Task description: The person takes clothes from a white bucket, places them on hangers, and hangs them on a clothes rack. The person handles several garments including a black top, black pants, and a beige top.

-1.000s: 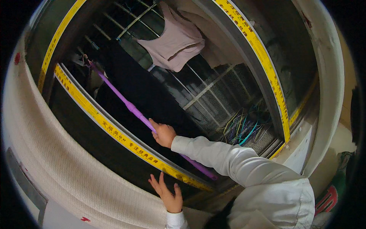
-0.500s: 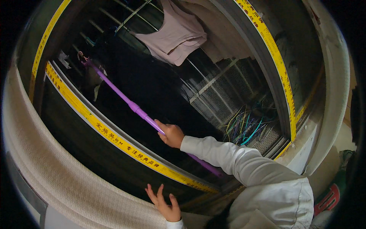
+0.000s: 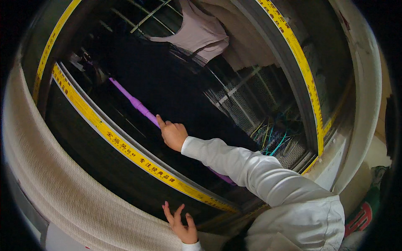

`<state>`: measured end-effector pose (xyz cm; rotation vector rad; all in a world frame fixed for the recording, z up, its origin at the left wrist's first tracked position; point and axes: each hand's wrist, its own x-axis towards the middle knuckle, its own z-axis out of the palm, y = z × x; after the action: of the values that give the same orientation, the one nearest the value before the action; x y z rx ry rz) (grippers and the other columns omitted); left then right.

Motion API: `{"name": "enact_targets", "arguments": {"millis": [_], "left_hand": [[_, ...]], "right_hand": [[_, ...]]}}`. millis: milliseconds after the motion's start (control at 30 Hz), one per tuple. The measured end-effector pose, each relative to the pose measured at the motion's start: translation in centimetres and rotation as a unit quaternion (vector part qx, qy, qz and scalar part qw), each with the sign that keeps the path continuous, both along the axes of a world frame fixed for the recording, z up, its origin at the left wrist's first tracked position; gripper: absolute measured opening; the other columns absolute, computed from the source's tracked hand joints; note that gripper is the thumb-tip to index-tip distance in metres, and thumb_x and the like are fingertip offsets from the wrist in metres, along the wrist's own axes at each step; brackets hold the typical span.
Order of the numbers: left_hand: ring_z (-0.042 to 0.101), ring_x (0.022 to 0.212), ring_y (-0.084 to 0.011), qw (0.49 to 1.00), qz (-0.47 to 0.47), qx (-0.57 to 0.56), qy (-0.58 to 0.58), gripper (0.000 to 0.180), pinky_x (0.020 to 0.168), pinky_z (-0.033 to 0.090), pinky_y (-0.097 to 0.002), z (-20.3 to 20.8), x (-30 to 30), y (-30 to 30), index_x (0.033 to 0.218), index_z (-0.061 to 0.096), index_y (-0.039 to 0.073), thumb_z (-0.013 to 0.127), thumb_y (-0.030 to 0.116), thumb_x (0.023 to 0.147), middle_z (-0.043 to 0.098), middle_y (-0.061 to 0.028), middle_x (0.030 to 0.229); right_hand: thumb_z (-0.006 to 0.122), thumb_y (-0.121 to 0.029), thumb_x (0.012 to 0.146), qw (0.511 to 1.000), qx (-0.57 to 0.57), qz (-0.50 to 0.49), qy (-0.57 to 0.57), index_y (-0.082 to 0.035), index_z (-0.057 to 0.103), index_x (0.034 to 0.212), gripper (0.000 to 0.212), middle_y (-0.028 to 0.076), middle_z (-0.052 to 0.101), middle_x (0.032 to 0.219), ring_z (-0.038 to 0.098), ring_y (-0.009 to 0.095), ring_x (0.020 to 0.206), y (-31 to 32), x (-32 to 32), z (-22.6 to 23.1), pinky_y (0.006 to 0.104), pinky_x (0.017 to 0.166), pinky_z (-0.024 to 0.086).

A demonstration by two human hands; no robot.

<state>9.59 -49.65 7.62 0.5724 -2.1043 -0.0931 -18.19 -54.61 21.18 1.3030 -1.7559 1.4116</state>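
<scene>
My right hand [image 3: 174, 134] is wrapped round a purple pole [image 3: 133, 101] that reaches out through the window opening, its index finger stretched along the shaft. The pole's far end runs up beside a large black cloth [image 3: 159, 83] that hangs outside, and the tip is blurred there. Below my right forearm the pole's lower end shows again. My left hand [image 3: 183, 224] is empty, fingers spread, just in front of the lower window frame near the cream curtain. A pale pink sleeveless top [image 3: 201, 31] hangs farther out, with a beige cloth [image 3: 247, 46] behind it.
Yellow printed tape lines the window frame [image 3: 121, 142]. Outside are metal bars and a perforated metal panel [image 3: 240, 111], with a tangle of coloured cords [image 3: 272, 138] on it. A cream curtain [image 3: 79, 184] bunches along the near left. A green bag [image 3: 368, 209] stands at right.
My right hand has pushed the pole outward, up and to the left. The black cloth has shifted and now covers more of the opening and part of the pole. My left hand has hardly moved.
</scene>
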Motion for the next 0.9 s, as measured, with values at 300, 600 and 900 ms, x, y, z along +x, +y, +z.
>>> {"name": "enact_targets", "arguments": {"millis": [300,600,900], "left_hand": [[0.032,0.133,-0.0408,0.997,-0.043,0.058,-0.01,0.033,0.106,0.03,-0.0474,-0.9,-1.2,0.2,0.113,0.06,0.004,0.056,0.01,0.08,0.032,-0.0204,0.145],[0.031,0.134,-0.0397,0.989,-0.117,0.092,0.024,0.049,0.108,0.027,-0.0455,-2.7,-3.3,-1.6,0.125,0.05,0.002,0.057,0.0,0.077,0.032,-0.0216,0.145],[0.039,0.128,-0.0394,0.989,-0.117,0.069,0.059,0.038,0.101,0.035,-0.0441,-4.5,-1.7,-4.1,0.117,0.054,-0.002,0.053,0.005,0.08,0.037,-0.0235,0.141]], "right_hand": [[0.06,-0.008,0.08,0.997,-0.054,0.018,0.056,0.005,0.036,0.136,0.063,0.021,0.062,0.08,0.063,0.032,0.062,-1.4,0.0,-6.7,0.0407,0.057,0.053],[0.058,-0.014,0.085,0.982,0.075,0.147,0.089,0.0,0.039,0.136,0.056,0.021,0.065,0.086,0.066,0.031,0.071,-4.2,1.2,0.5,0.0407,0.064,0.054],[0.063,-0.016,0.084,0.926,0.105,0.346,-0.109,-0.007,0.046,0.133,0.052,0.018,0.066,0.099,0.066,0.031,0.085,-9.9,4.8,2.6,0.0412,0.072,0.054]]}}
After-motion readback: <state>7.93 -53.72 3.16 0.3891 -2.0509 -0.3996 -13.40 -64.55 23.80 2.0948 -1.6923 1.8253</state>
